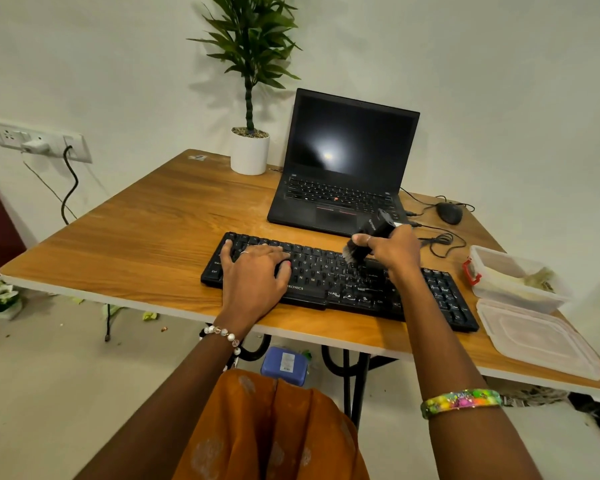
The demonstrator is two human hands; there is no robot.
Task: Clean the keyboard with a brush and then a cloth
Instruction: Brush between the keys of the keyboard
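Nearest the camera, at 6 o'clock, two bare forearms reach forward over an orange garment, a beaded bracelet on the left wrist and a bright multicoloured bangle on the right. Just beyond, a black keyboard [340, 282] lies slightly askew near the front edge of a wooden table [146, 244].

At about 7 o'clock from the keyboard's middle, the left hand [253, 271] lies flat on the left-side keys, fingers spread and fairly straight, pressing down to steady the board and grasping nothing. At about 1 o'clock, the right hand [392, 252] wraps its fingers round a small black brush [364, 242]; the pale bristle tip points down and left and touches the upper key rows near the centre.

To the right, at 3 o'clock, an open clear plastic container [513, 278] sits with its lid [541, 337] lying nearer the camera. Something pale and crumpled lies inside the container; whether it is the cloth cannot be told.

Farther back, at 12 o'clock, an open laptop [347, 168] shows a dark screen. A black mouse [449, 213] rests at 2 o'clock, and a potted plant [250, 133] stands at 11 o'clock against the wall.

Brushing appears to be the step in hand, with wiping not yet begun. Next, the bristles likely need sweeping along the remaining rows, including the number pad on the right, while the left hand holds the keyboard in place.
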